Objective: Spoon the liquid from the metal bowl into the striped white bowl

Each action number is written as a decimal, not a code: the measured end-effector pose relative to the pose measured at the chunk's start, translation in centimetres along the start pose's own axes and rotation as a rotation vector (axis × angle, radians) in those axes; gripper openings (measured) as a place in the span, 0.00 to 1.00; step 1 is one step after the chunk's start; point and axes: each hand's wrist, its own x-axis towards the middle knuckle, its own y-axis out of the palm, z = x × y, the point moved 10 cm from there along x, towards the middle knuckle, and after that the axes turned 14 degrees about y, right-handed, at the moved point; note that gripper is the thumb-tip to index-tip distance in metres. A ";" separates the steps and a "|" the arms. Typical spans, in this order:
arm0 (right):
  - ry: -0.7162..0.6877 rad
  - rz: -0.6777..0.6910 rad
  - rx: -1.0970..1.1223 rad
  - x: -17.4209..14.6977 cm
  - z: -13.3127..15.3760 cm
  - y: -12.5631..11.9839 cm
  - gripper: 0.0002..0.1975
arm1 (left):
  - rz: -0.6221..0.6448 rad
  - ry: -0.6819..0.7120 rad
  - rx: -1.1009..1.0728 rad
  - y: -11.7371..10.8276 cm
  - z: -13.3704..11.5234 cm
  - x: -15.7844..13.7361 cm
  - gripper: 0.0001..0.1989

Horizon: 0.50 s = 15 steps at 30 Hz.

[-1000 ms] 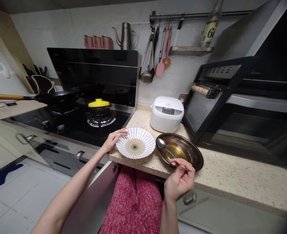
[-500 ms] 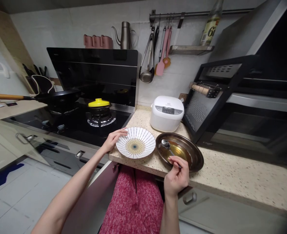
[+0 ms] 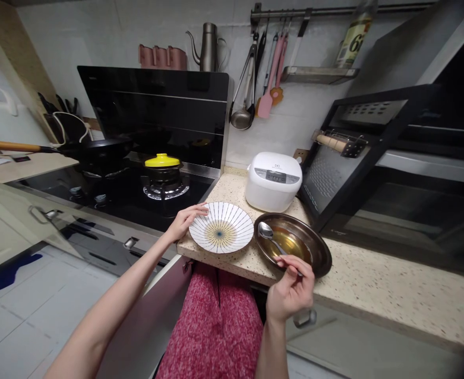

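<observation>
One black wok (image 3: 106, 151) with a wooden handle sits on the left side of the stove (image 3: 131, 205), and a yellow lid (image 3: 161, 161) tops the dark pot over the next burner. Your left hand (image 3: 184, 221) is at the left rim of the striped plate (image 3: 221, 243), its fingertips lying over the edge; your thumb is hidden, so I cannot tell whether you grip the plate or only steady it. That plate lies face up on the speckled counter (image 3: 374, 284), near the front edge, with the white rice cooker (image 3: 273, 196) behind and to its right. Just beside the plate stands a brown metal basin (image 3: 314, 243) holding yellowish liquid. You hold a spoon (image 3: 265, 230) over it, bowl end toward the basin's left side; I cannot tell whether it touches the liquid. Your right hand (image 3: 291, 289) pinches the handle between thumb and fingers, above the basin's near rim. Farthest right is a dark oven (image 3: 421, 210).
</observation>
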 end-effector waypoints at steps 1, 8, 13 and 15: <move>0.012 -0.005 0.032 -0.1 0.2 0.0 0.08 | -0.001 -0.001 0.000 0.0 0.0 0.0 0.25; 0.094 0.164 0.060 -1.5 -0.1 2.6 0.09 | -0.015 -0.002 -0.004 0.0 -0.2 0.1 0.25; 0.171 0.323 0.053 -2.9 -1.5 5.1 0.09 | -0.012 -0.003 -0.006 0.0 -0.3 0.2 0.25; 0.189 0.375 0.031 -3.3 -2.0 5.9 0.10 | -0.013 0.001 -0.010 0.0 -0.2 0.1 0.25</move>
